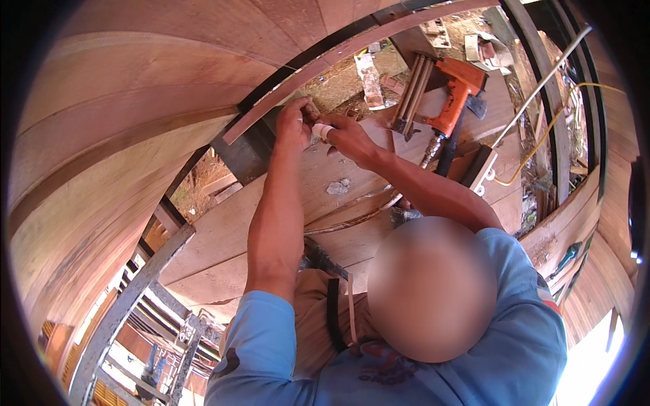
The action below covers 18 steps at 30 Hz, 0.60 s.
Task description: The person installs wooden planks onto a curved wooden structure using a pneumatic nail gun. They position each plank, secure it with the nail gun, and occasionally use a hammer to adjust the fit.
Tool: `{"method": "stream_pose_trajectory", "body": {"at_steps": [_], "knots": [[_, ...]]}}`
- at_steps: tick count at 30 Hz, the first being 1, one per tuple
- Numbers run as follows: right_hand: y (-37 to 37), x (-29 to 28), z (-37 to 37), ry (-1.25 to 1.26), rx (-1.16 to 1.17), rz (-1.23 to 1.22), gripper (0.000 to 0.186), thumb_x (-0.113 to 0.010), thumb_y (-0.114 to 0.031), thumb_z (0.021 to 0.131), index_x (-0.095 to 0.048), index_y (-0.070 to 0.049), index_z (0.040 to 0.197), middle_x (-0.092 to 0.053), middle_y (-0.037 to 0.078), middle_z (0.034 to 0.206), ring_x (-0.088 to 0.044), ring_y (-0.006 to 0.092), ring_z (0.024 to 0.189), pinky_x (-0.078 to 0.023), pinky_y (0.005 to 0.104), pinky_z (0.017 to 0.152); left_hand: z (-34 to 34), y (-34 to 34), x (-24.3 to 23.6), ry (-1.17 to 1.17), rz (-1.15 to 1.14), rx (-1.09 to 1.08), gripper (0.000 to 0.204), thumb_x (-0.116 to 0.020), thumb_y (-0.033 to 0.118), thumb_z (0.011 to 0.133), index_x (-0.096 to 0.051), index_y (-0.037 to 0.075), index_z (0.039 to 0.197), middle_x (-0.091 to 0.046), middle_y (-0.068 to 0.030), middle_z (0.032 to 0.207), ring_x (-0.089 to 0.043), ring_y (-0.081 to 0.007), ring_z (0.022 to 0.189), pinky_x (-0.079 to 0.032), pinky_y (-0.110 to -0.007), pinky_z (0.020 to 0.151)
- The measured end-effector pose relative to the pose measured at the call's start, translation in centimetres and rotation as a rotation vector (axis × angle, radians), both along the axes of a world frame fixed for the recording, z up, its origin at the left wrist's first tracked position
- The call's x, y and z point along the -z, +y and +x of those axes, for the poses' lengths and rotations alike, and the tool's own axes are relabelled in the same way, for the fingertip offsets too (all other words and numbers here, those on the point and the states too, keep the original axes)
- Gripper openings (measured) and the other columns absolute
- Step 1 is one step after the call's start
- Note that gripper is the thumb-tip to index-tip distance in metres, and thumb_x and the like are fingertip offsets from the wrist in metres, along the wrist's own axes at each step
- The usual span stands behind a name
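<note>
Up against the curved wooden wall (pixel 135 101), both hands meet at the end of a thin, bent wood strip (pixel 325 68) that follows a dark metal band along the smooth reddish boards. Left hand (pixel 292 125) has its fingers curled closed against the lower end of that strip, pressing or pinching it; the exact grip is hidden by the knuckles. Right hand (pixel 349 137) is wrapped around a small white tube (pixel 323 130), round and smooth, its tip pointing toward the left hand and nearly touching it. The tube sits between the two hands, just under the strip's end.

Below the hands lies a platform of flat planks (pixel 298 203), pale brown, dusty, with a crumpled grey scrap (pixel 338 187) on it. Farther along the planks rests an orange nail gun (pixel 455 95) with a black hose, and beside it a bundle of slim wooden sticks (pixel 413 91), straight and square-edged. A yellow cord (pixel 542 139) loops over the planks near the curved dark metal frame at the right. At lower left a grey metal beam (pixel 128 304), rough and scratched, slants across. Blue sleeves (pixel 271 338) of soft fabric cover the person's upper arms; the forearms are bare.
</note>
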State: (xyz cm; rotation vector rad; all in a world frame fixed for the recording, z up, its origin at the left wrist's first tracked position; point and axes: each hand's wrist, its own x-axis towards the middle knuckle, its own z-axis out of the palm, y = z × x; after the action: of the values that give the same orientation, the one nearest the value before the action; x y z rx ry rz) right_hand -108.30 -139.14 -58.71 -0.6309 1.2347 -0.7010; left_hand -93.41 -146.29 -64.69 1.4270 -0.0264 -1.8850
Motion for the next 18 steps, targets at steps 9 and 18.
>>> {"method": "stream_pose_trajectory", "body": {"at_steps": [9, 18], "knots": [[-4.1, 0.5, -0.6, 0.088, -0.12, 0.023, 0.036, -0.063, -0.034, 0.095, -0.067, 0.001, 0.098, -0.063, 0.006, 0.079, -0.061, 0.0152, 0.067, -0.05, 0.0303, 0.055, 1.0, -0.1, -4.3, -0.548, -0.318, 0.237, 0.015, -0.064, 0.014, 0.094, -0.063, -0.001, 0.094, -0.062, -0.005, 0.078, -0.063, -0.016, 0.066, -0.056, -0.033, 0.061], [-5.5, 0.6, -2.5, 0.066, -0.099, 0.02, 0.026, -0.055, -0.023, 0.097, -0.066, 0.0, 0.102, -0.063, 0.006, 0.082, -0.062, 0.0155, 0.072, -0.055, 0.0318, 0.064, 1.7, -1.0, -5.7, -0.583, -0.398, 0.345, 0.023, -0.064, 0.02, 0.097, -0.062, 0.0, 0.108, -0.068, -0.0085, 0.089, -0.066, -0.0168, 0.073, -0.057, -0.029, 0.065]]}}
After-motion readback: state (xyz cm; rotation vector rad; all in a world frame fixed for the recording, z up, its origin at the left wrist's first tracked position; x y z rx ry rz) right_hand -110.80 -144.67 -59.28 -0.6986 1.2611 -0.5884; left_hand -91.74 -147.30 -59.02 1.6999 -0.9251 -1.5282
